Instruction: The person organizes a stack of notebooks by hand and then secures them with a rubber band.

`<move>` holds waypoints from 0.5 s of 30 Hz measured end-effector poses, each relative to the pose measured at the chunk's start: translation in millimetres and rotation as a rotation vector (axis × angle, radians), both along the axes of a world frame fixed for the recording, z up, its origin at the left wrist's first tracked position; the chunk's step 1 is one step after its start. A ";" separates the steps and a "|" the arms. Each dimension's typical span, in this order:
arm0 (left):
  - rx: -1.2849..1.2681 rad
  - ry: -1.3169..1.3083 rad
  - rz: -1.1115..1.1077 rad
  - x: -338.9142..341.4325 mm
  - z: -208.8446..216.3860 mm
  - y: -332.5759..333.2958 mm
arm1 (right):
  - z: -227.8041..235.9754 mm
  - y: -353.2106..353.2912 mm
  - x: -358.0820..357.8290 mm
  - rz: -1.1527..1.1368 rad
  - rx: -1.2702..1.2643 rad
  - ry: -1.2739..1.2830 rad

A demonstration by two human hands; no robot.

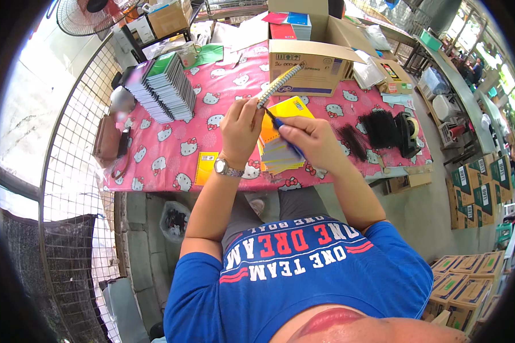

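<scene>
Above the table's near middle, my left hand (241,127) is closed around a notebook held on edge, its spiral binding (281,84) slanting up to the right. My right hand (310,140) grips a blue-handled hand tool (277,122), which looks like pliers or cutters. The tool's dark tip is at the lower end of the spiral, close to my left fingers. Beneath both hands lies a pile of yellow-covered notebooks (294,107), partly hidden by my right hand. A separate yellow notebook (205,167) rests by my left wrist.
Tall stacks of spiral notebooks (170,88) stand at the left. An open cardboard box (309,68) with notebooks inside is at the back. Black plastic coils (379,130) and a tape dispenser (407,134) lie at the right of the pink tablecloth (166,163). A brown bag (107,140) sits at the left edge.
</scene>
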State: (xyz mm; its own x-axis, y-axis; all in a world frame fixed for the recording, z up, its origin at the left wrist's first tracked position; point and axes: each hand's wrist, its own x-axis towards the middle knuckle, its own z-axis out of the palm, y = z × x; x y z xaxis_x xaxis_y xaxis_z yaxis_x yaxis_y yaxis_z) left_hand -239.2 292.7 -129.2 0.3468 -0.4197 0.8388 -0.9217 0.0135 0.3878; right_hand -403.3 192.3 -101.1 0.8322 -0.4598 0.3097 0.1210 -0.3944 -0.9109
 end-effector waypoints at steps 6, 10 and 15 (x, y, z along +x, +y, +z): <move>0.037 -0.363 0.204 38.2 -10.4 32.5 | -11.4 -13.5 -15.1 0.057 0.100 -0.048; 0.113 0.371 0.399 82.3 -26.9 88.4 | -89.2 -84.8 -47.5 -0.446 0.131 -0.037; 0.676 0.071 0.378 115.2 -83.6 113.2 | -224.1 -90.8 -79.7 -0.269 -0.436 0.477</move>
State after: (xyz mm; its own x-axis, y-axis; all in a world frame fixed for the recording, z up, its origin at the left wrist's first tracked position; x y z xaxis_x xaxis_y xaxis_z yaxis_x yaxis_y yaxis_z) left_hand -124.0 405.9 -212.8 0.6117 -0.6747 0.4131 -0.7891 -0.5574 0.2581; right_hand -482.9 101.5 -325.1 0.7979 -0.5858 0.1425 -0.4057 -0.6965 -0.5919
